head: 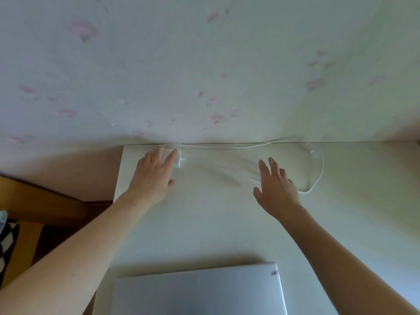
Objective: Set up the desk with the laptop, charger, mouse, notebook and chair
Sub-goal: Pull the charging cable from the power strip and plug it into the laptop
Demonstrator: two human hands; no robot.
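Observation:
A closed silver laptop (200,292) lies at the near edge of the white desk (216,223). My left hand (155,173) rests flat on the white charger brick (177,159) at the desk's far left corner, fingers spread over it. The thin white charger cable (319,173) runs along the back edge and loops down at the right. My right hand (276,186) hovers over the desk near that loop with fingers apart and nothing visibly held; I cannot tell if it touches the cable. Mouse, notebook and chair are out of sight.
A wall with pale pink flowered paper (204,76) stands right behind the desk. To the left, below the desk edge, is wooden furniture (34,212) with a black-and-white patterned cloth (6,242). The desk stretches further to the right.

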